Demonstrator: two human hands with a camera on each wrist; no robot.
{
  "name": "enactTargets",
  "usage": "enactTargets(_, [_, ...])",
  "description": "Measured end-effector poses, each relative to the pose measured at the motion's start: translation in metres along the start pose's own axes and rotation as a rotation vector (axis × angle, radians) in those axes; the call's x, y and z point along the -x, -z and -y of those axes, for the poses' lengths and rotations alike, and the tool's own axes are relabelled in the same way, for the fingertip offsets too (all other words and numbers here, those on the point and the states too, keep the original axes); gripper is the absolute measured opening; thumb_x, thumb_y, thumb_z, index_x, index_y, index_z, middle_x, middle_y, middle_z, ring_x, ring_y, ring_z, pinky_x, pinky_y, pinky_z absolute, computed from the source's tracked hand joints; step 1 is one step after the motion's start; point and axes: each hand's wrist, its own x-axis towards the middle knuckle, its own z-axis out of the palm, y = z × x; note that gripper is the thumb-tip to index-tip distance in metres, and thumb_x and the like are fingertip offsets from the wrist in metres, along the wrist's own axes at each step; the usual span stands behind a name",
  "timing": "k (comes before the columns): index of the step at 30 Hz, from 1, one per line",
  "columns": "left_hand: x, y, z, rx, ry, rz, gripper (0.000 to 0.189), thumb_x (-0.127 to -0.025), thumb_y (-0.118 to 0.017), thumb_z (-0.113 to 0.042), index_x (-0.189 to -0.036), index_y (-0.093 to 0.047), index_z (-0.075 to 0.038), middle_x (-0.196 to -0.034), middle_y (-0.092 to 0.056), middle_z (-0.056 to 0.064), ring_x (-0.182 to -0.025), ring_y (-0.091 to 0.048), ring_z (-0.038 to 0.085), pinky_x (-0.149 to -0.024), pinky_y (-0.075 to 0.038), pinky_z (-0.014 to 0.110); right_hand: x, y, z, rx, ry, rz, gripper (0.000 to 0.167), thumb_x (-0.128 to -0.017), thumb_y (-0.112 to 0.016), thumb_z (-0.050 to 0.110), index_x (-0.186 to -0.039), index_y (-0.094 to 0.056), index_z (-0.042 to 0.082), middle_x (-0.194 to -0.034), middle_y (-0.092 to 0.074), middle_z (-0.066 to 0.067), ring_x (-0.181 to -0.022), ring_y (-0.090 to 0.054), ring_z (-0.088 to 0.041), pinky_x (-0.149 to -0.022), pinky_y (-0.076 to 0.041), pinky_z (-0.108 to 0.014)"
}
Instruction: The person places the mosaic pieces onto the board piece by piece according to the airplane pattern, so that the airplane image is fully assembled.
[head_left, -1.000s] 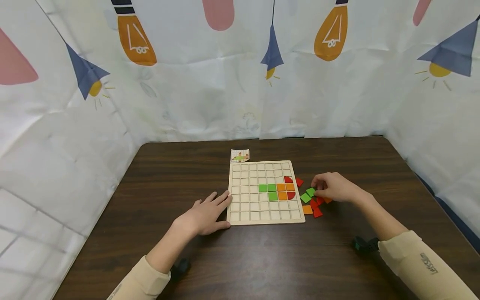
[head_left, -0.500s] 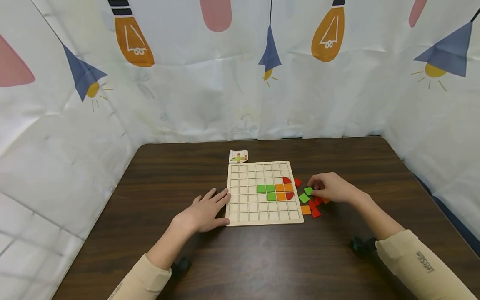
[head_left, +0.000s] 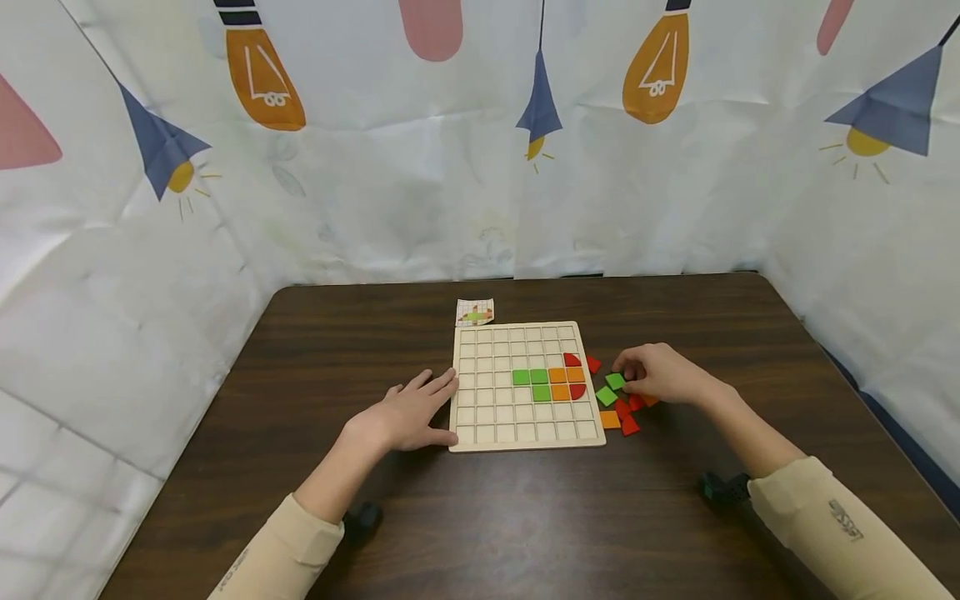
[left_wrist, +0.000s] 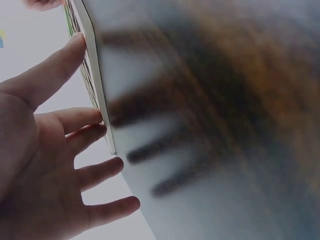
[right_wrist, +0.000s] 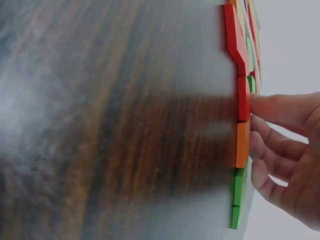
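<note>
A white curtain (head_left: 420, 200) printed with orange bulbs, blue lamps and pink shapes formed the background, enclosing a dark wood-grained table (head_left: 360, 325). Two cream sleeves, left (head_left: 281, 546) and right (head_left: 832, 521), entered from the near side. The pale gridded board (head_left: 487, 417) lay flat at mid-table, between the person's hands. The left hand (head_left: 405, 417) was relaxed and ungrasping, its fingers spread and its thumb and at least one fingertip against the board's left edge. The right hand (head_left: 660, 372) was poised over the loose pieces right of the board, fingers bent and thumb tip beside a red piece (right_wrist: 243, 99); whether it pinched any piece could not be told. A small picture card (head_left: 475, 312) lay just beyond the board's far left corner.

Smallest were the tiles. On the board, the upper row read, left to right, two green squares (head_left: 529, 377) and two orange squares (head_left: 566, 375); the row below held a green square (head_left: 541, 392), an orange square (head_left: 560, 392) and a rounded red tile (head_left: 577, 391). A second rounded red tile (head_left: 572, 360) sat above the rightmost orange square. Off the board, loose green pieces (head_left: 607, 396), an orange piece (head_left: 611, 420) and red pieces (head_left: 630, 426) lay clustered near its right edge.
</note>
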Motion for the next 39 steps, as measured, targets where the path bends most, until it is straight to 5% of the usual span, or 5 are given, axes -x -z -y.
enactTargets(17, [-0.011,0.002,0.010,0.023,-0.039,-0.006,0.096,-0.091,-0.076,-0.051,-0.163,-0.029,-0.009,-0.170,-0.018,0.010,-0.154,-0.014,0.039,-0.113,-0.022,0.071,0.002,0.000,0.000,-0.003,0.008,-0.079,0.018,-0.092,-0.075,0.008,-0.106,-0.070,-0.001,-0.085,-0.069,0.001,-0.074,-0.062,-0.014,-0.068,-0.055,-0.034])
enactTargets(39, [-0.017,0.009,0.014,0.081,-0.033,0.036,0.108,-0.085,-0.082,-0.053,-0.165,-0.024,-0.009,-0.171,-0.011,0.010,-0.156,-0.008,0.037,-0.113,-0.018,0.072,-0.016,-0.018,0.031,-0.105,0.087,-0.135,0.022,-0.090,-0.079,0.009,-0.110,-0.071,0.003,-0.089,-0.068,0.004,-0.078,-0.059,-0.013,-0.070,-0.053,-0.032])
